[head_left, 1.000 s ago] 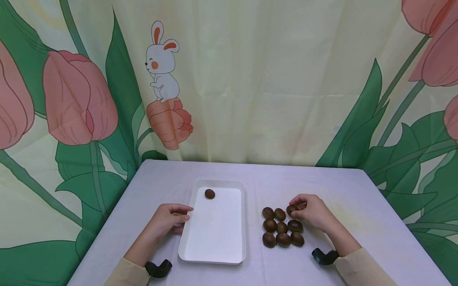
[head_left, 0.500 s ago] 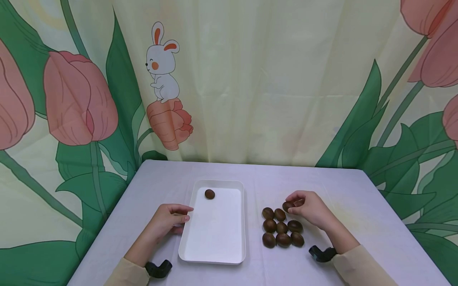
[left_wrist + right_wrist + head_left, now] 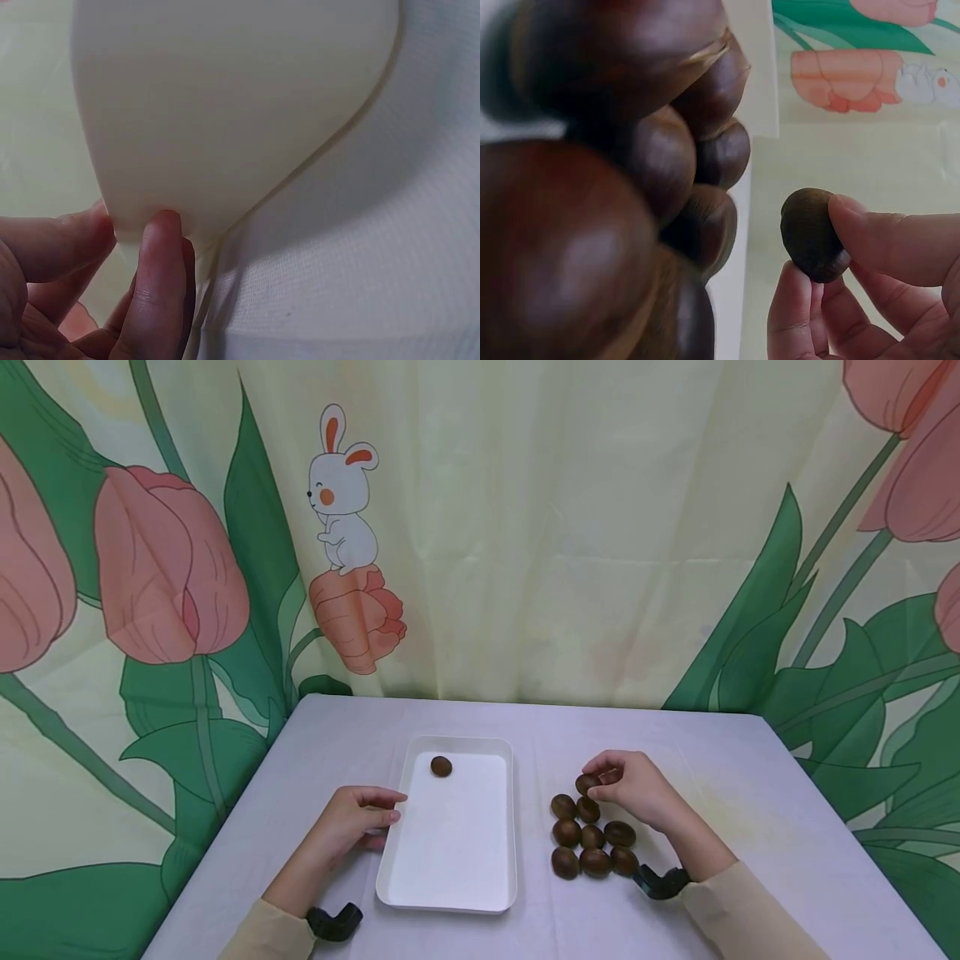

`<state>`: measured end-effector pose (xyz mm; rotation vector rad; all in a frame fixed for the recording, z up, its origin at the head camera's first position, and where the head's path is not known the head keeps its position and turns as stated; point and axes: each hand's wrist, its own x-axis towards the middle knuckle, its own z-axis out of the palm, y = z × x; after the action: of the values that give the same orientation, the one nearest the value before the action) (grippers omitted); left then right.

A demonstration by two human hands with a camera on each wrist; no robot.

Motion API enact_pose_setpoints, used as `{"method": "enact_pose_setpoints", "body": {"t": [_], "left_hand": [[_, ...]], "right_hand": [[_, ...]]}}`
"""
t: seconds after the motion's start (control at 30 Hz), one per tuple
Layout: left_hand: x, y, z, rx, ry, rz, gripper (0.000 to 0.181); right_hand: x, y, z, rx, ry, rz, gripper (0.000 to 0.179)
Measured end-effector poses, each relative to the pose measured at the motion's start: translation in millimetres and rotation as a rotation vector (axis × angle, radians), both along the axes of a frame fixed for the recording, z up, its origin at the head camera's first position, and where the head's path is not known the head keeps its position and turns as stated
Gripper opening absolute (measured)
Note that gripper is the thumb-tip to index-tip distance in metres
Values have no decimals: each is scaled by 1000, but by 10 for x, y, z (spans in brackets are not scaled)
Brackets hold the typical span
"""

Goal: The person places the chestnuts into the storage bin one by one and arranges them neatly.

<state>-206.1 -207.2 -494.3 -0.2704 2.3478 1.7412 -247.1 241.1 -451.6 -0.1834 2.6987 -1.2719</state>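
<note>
- Chestnut [image 3: 586,786]: pinched between thumb and fingers of the right hand [image 3: 632,787], right of frame centre, just above the others.
- Eight other chestnuts [image 3: 592,837]: on the bench [image 3: 543,760], lower right of centre, set closely in rough rows.
- Single chestnut [image 3: 442,767]: inside the white tray [image 3: 450,852], towards its upper left corner.
- Progress, by judgement: early; one in the tray, one in hand, eight left outside.
- Left hand [image 3: 352,818]: fingers extended, touching the tray's left edge; no grip evident.

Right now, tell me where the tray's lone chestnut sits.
In the head view, the lone chestnut sits near the far end of the white tray, left of centre, beyond where the left hand touches the tray.
</note>
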Motion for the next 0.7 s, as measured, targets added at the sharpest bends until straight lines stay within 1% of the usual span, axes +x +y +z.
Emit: {"method": "enact_pose_setpoints", "body": {"t": [0.13,0.37,0.47,0.57,0.7], "left_hand": [[-7,2,4,3,1,-3,26],[-20,-9,-8,6,0,-9,27],[-23,-15,-10,16,0,-18,28],[-24,-22,-8,25,-1,-27,28],[-19,-28,-4,24,0,-31,29]], "right_hand": [[-22,-78,30,-17,1,10,25],[-73,-231,77,-18,3,13,23],[-97,-284,85,-8,7,23,23],[-123,-335,85,-4,10,14,23],[-153,-404,76,-23,19,14,24]]}}
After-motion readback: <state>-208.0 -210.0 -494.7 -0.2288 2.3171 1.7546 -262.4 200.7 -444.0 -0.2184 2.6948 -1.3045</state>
